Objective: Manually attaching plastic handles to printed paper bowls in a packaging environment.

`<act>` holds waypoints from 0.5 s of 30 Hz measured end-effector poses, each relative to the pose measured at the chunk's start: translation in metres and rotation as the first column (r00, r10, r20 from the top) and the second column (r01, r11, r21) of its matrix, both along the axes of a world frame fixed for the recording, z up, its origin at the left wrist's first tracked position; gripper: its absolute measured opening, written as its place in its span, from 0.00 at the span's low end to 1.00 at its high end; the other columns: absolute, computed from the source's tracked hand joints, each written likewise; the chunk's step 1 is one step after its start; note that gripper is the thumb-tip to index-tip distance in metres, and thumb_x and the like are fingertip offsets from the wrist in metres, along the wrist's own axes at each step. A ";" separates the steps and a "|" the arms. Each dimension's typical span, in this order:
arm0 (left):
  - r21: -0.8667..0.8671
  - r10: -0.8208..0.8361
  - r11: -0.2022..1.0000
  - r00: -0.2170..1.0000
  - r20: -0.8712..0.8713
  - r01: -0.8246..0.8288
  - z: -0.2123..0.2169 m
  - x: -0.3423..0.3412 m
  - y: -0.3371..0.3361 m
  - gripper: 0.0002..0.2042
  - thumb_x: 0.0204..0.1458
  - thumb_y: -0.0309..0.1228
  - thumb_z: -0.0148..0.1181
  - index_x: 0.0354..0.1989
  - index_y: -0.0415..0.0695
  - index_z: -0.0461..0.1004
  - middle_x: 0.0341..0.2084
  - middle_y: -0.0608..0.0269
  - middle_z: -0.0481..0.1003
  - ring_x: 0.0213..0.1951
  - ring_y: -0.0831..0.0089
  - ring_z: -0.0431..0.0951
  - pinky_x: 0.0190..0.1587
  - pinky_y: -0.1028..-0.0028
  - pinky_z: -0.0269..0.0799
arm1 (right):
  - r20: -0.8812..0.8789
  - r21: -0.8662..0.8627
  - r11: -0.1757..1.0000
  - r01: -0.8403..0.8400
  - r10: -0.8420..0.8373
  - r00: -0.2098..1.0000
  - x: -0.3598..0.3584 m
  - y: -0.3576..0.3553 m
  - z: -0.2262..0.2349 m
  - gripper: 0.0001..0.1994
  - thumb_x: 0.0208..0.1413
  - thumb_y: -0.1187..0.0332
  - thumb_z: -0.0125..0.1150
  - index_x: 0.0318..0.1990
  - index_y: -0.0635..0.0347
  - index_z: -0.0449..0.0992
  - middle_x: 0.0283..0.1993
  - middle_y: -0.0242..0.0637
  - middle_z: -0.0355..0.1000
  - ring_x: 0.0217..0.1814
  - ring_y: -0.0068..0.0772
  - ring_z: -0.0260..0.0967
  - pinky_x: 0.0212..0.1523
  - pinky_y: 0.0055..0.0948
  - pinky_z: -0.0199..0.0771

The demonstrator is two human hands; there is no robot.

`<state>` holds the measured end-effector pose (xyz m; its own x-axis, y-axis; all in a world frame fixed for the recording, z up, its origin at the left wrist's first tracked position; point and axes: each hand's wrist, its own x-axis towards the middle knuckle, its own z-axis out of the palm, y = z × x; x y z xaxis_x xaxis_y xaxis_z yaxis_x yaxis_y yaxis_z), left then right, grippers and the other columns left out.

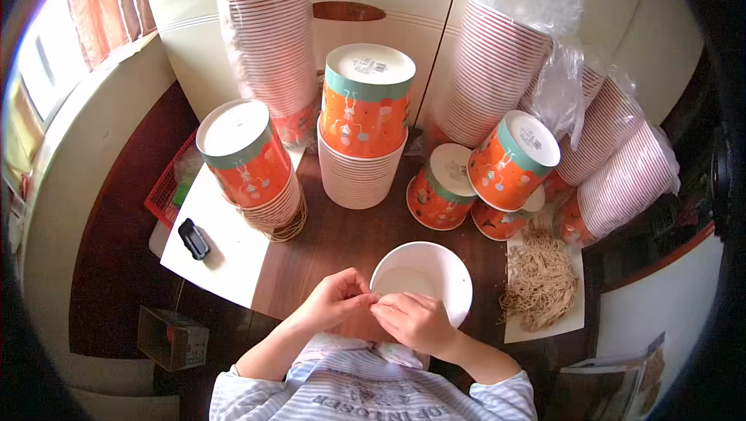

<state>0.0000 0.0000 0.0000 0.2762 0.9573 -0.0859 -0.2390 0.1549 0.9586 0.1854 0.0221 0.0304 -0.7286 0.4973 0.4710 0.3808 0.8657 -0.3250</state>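
An open paper bucket (pixel 443 272), white inside, stands upright at the table's front edge. At its near left rim my left hand (pixel 339 298) is closed, thumb and fingertips pinched together. My right hand (pixel 416 323) is also closed, its fingertips meeting the left ones and its back covering part of the near rim. Whatever lies between the fingertips is too small or hidden to make out. To the right, a tangled heap of tan cords (pixel 540 277) rests on a white sheet (pixel 530 331).
Upturned orange buckets form stacks at left (pixel 247 165), centre (pixel 367 114) and right (pixel 505 172). Tan cords (pixel 281 228) circle the left stack's base. Tall plastic-wrapped stacks (pixel 493 71) stand behind. A black plastic case (pixel 193 239) lies on a white board (pixel 221 272); a cardboard box (pixel 172 339) sits below.
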 end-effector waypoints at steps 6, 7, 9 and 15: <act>0.106 0.027 0.994 0.995 -0.099 -0.016 0.002 0.003 -0.002 0.05 0.51 0.24 0.53 0.31 0.37 0.64 0.27 0.65 0.71 0.33 0.81 0.72 0.36 0.82 0.69 | -0.089 -0.271 0.962 0.038 -0.065 0.994 -0.001 0.005 0.000 0.07 0.41 0.70 0.61 0.31 0.54 0.75 0.31 0.32 0.70 0.30 0.33 0.70 0.30 0.30 0.72; 0.136 0.033 0.991 0.990 -0.137 -0.015 0.004 0.003 -0.002 0.05 0.51 0.24 0.52 0.31 0.37 0.64 0.27 0.63 0.72 0.34 0.81 0.73 0.35 0.81 0.69 | -0.091 -0.333 0.939 0.081 -0.117 0.989 -0.002 0.005 0.003 0.07 0.41 0.70 0.61 0.31 0.55 0.75 0.30 0.33 0.70 0.30 0.33 0.70 0.30 0.30 0.72; 0.165 0.040 0.986 0.984 -0.174 -0.011 0.007 0.003 -0.003 0.06 0.52 0.24 0.52 0.32 0.37 0.63 0.28 0.62 0.73 0.34 0.80 0.73 0.35 0.81 0.69 | -0.090 -0.394 0.911 0.122 -0.170 0.981 -0.003 0.005 0.003 0.06 0.41 0.70 0.61 0.30 0.55 0.74 0.30 0.33 0.69 0.30 0.34 0.70 0.30 0.31 0.72; 0.130 0.031 0.991 0.989 -0.143 -0.013 -0.002 0.000 -0.006 0.07 0.52 0.25 0.50 0.37 0.37 0.62 0.30 0.58 0.74 0.36 0.79 0.74 0.36 0.79 0.70 | -0.096 -0.310 0.947 0.091 -0.126 0.987 -0.002 0.003 0.000 0.05 0.41 0.72 0.61 0.28 0.56 0.73 0.30 0.33 0.69 0.30 0.36 0.70 0.30 0.32 0.71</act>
<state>0.0001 -0.0065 -0.0017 0.2487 0.9686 0.0006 -0.0985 0.0247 0.9948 0.1835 0.0255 0.0300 -0.6132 0.7025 0.3613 0.4125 0.6748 -0.6119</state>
